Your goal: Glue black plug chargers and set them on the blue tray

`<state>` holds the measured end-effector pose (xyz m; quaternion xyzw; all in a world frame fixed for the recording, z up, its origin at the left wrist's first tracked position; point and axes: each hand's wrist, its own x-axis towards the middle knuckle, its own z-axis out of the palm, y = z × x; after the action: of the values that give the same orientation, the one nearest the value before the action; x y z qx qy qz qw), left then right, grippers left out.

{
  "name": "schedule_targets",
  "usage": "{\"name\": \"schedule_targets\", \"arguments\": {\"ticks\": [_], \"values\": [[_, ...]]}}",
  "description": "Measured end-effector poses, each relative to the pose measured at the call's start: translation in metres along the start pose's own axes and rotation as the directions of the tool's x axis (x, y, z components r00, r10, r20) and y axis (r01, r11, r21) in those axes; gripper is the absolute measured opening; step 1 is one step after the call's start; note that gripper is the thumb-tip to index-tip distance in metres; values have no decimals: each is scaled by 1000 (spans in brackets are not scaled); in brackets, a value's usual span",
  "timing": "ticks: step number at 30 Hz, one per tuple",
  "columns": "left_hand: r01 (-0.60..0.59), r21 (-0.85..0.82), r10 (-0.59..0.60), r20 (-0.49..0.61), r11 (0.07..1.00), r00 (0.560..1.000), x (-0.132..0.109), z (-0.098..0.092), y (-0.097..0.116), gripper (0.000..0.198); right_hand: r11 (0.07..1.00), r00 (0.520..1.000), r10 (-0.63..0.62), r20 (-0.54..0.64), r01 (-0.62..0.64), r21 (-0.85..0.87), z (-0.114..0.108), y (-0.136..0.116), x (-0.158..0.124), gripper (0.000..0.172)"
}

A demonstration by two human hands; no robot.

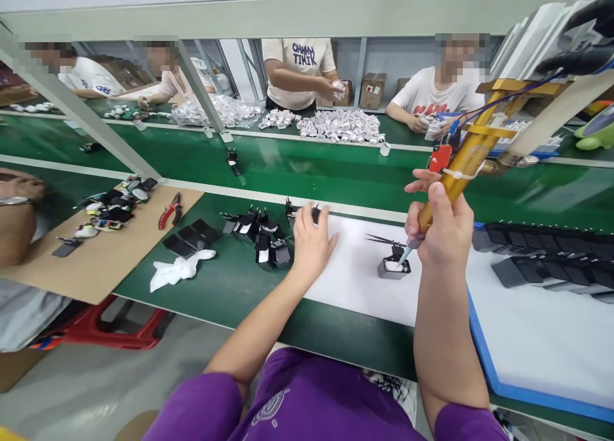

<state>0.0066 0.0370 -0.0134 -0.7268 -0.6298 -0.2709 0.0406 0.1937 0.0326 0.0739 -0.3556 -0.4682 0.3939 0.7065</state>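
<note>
My right hand (444, 227) is wrapped around a gold glue dispenser (458, 169). Its pale tapered nozzle (405, 252) points down into a small open black adapter case (393, 273), which has white material inside. Thin dark prongs (378, 239) stick out to the left just behind the case. Over the left edge of the white sheet (355, 287), my left hand (311, 239) has its fingers stretched and spread. Its fingertips are at a black adapter part (315, 215); contact is unclear. A cluster of black adapter parts (261, 233) lies to its left.
A blue-rimmed tray (480, 345) with rows of black adapters (537, 265) is at right. Left are a white cloth (180, 270), black covers (192, 238), red pliers (170, 212) and a co-worker's arm (19, 217). A green conveyor (297, 172) runs behind; several people sit or stand beyond.
</note>
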Motion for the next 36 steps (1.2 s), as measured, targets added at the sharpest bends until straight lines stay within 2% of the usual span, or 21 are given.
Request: {"name": "schedule_targets", "arguments": {"ticks": [1, 3, 5, 7, 9, 12, 14, 16, 18, 21, 24, 26, 29, 31, 33, 36], "values": [[52, 67, -53, 16, 996, 998, 5, -2, -6, 63, 1000, 1000, 5, 1, -5, -1, 1, 0, 0, 30], [101, 167, -121, 117, 981, 986, 16, -1, -12, 72, 1000, 1000, 12, -1, -12, -3, 2, -1, -1, 30], [130, 234, -184, 227, 963, 956, 24, 3, -15, 69, 1000, 1000, 15, -3, -15, -1, 3, -2, -2, 29], [123, 244, -195, 295, 962, 935, 28, 5, -16, 62, 1000, 1000, 17, -1, -17, 6, 3, -3, -3, 28], [62, 171, -117, 334, 983, 935, 24, 2, -17, 61, 1000, 1000, 27, 16, -27, 13, 3, -2, -4, 29], [-94, -59, 109, 369, 994, 923, 4, -5, -18, 63, 998, 998, 41, 50, -43, 38, 3, -2, -5, 31], [-193, -207, 259, 370, 959, 892, -13, -8, -19, 61, 997, 997, 40, 63, -43, 56, 4, -2, -6, 31], [-276, -287, 366, 330, 917, 870, -31, -6, -20, 58, 997, 997, 38, 68, -42, 57, 5, -2, -7, 30], [-333, -274, 402, 253, 902, 880, -46, -1, -22, 54, 998, 997, 38, 70, -42, 50, 7, -3, -8, 29], [-353, -182, 376, 117, 918, 919, -63, 6, -26, 43, 998, 997, 42, 67, -45, 51, 9, -4, -10, 28], [-293, -208, 304, 23, 933, 952, -68, 9, -29, 32, 997, 997, 41, 62, -45, 66, 10, -5, -10, 27], [-185, -305, 198, 15, 934, 980, -65, 10, -30, 29, 996, 997, 36, 62, -41, 77, 10, -5, -10, 26], [-26, -418, 79, 110, 908, 991, -57, 13, -30, 31, 995, 997, 35, 68, -41, 90, 10, -5, -10, 26], [19, -398, 73, 214, 917, 974, -54, 15, -29, 34, 993, 995, 43, 85, -52, 110, 11, -4, -11, 25], [51, -338, 59, 307, 940, 950, -54, 16, -26, 45, 988, 992, 56, 110, -71, 140, 13, -4, -12, 25], [89, -306, 35, 378, 948, 925, -58, 11, -14, 39, 980, 989, 66, 132, -89, 179, 16, -4, -14, 25]]}}
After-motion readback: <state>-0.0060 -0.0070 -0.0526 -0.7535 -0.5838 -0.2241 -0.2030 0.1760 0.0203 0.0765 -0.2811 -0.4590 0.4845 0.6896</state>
